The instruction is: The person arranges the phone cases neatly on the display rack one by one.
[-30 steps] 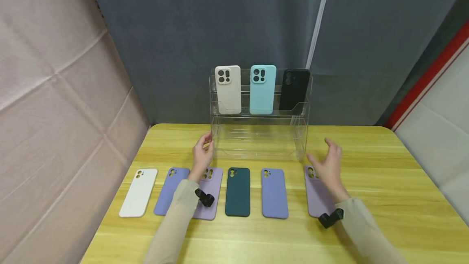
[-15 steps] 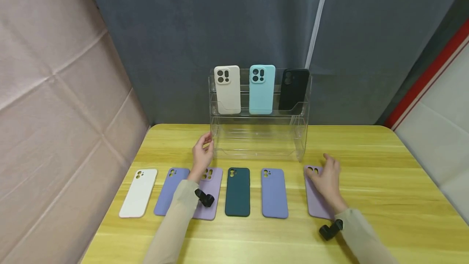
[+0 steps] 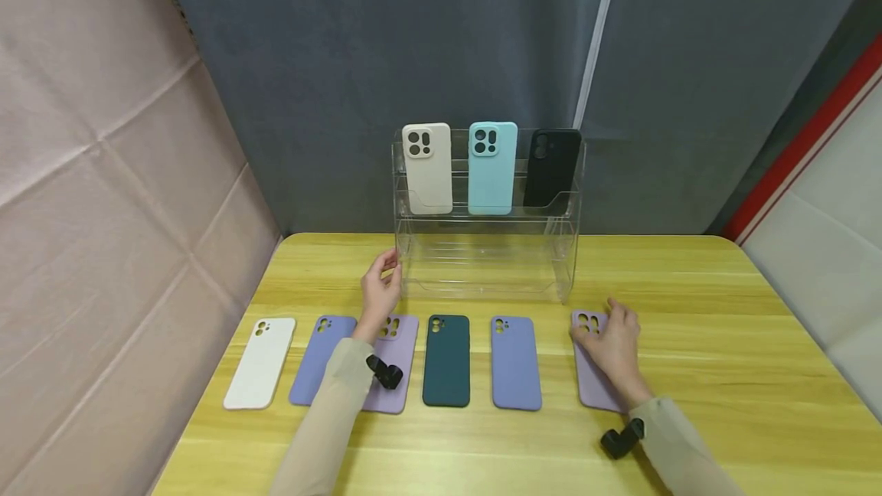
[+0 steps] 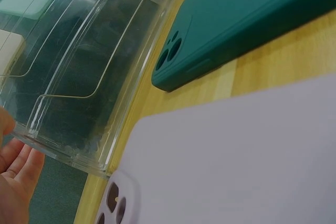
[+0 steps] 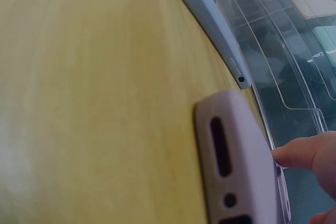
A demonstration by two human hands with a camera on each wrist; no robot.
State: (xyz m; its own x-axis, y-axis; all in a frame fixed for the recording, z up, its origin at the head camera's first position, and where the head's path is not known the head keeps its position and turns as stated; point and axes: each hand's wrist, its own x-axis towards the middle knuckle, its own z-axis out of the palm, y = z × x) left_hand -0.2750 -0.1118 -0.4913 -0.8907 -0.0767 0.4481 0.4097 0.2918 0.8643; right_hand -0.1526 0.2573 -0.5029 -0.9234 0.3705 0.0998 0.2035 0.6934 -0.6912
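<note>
A clear tiered display stand (image 3: 485, 251) stands at the back of the table. My left hand (image 3: 380, 289) holds its left side edge, with the thumb at the front and the fingers (image 4: 32, 163) against the outside. On the right, my right hand (image 3: 613, 343) grips the upper part of a light purple phone case (image 3: 594, 385) lying flat. The thumb touches one edge of that case in the right wrist view; the other fingertips are hidden there. A second light purple phone case (image 3: 396, 396) lies partly under my left wrist.
Flat in the same row are a white case (image 3: 259, 366), two blue-purple cases (image 3: 517, 366) and a dark green case (image 3: 446, 362). On the stand's upper tier lean beige (image 3: 430, 182), light blue (image 3: 492, 182) and black (image 3: 551, 174) cases. A grey curtain (image 3: 344, 83) hangs behind.
My right hand has come down and towards me from beside the stand onto the light purple case, its thumb closing against the edge. My left hand has stayed at the stand.
</note>
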